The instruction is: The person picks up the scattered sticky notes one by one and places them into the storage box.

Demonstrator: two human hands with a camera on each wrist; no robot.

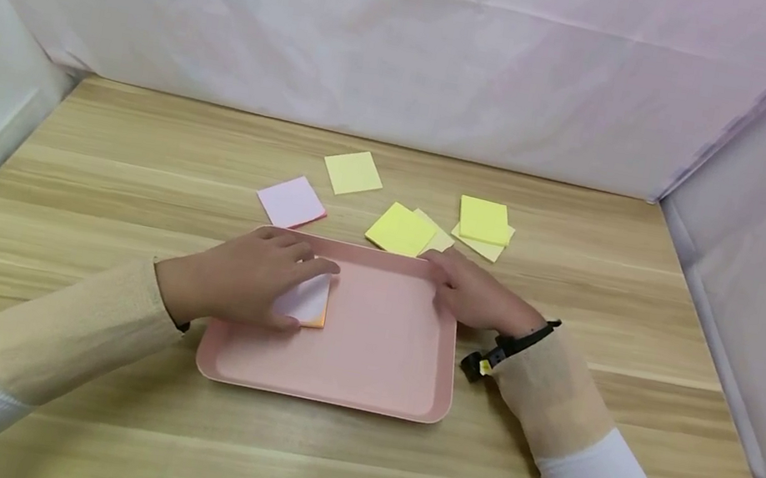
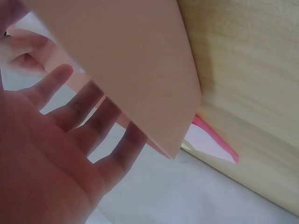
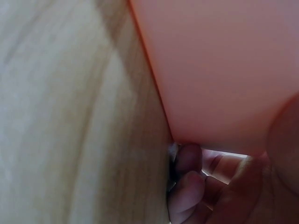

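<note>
Your tray [image 1: 378, 357] is smooth, matt pink plastic. The table [image 1: 137, 164] under it shows pale, lightly grained wood with a satin finish. The sticky notes [image 1: 401, 229] beyond its far edge are matt paper. The backdrop [image 1: 414, 50] is thin, creased white sheeting.

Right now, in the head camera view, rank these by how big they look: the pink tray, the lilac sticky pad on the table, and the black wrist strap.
1. pink tray, by far the largest.
2. lilac sticky pad, lying behind the tray.
3. black wrist strap, smallest, though it is partly hidden by the right sleeve.
</note>
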